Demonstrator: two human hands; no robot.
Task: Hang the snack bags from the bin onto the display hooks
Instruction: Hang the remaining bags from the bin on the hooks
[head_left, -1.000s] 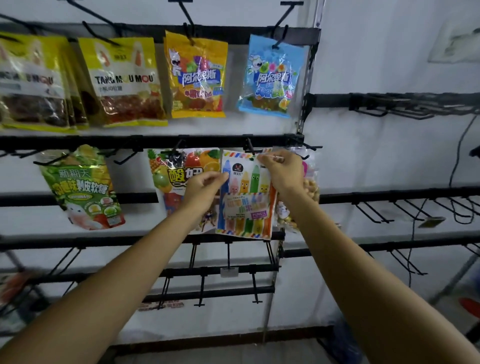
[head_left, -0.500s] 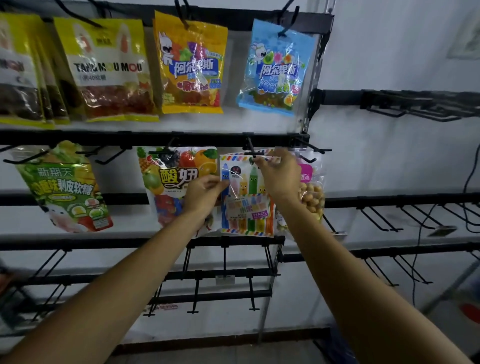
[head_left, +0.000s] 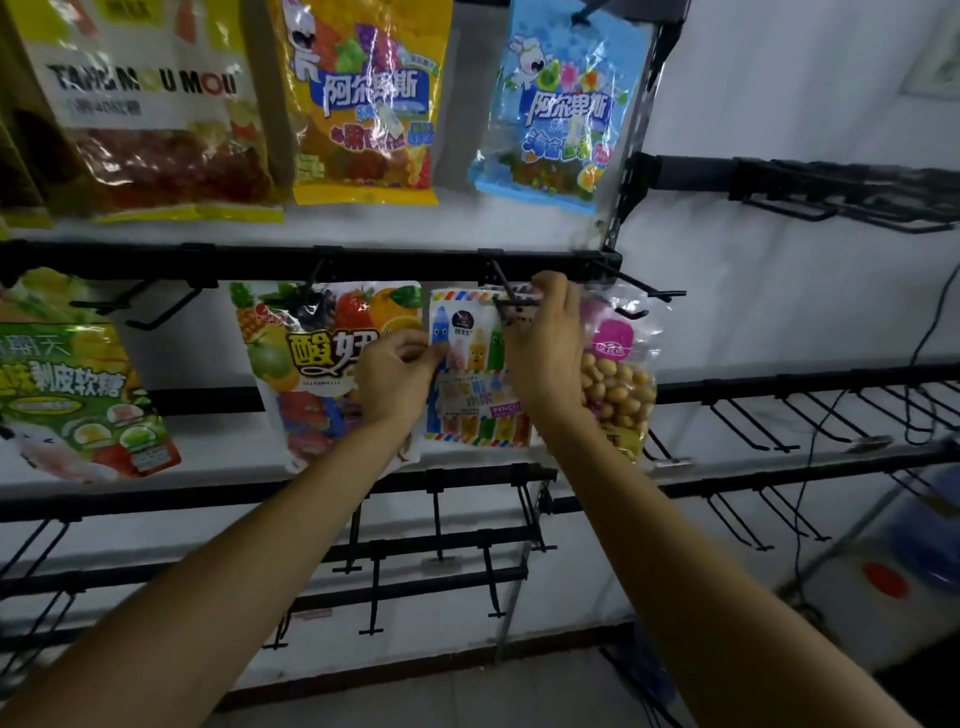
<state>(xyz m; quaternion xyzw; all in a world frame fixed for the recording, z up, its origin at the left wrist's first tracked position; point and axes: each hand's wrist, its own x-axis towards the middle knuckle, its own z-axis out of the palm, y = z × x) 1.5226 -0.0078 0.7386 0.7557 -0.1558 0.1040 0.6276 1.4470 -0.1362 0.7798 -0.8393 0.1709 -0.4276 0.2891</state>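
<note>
Within 1 second the right hand (head_left: 545, 348) had brought the pencil-candy bag (head_left: 470, 384) up to the hook (head_left: 501, 283) and pinched its top edge there. The left hand (head_left: 395, 379) pinched its left edge. The bag hung between 2 hung bags and looked nearly threaded, not yet released.

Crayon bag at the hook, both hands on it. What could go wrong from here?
1. The right hand covers the crayon bag's top at the hook, so the hole may miss and the bag could drop on release.
2. The peanut bag hangs close beside that hand; pulling back might knock it.
</note>
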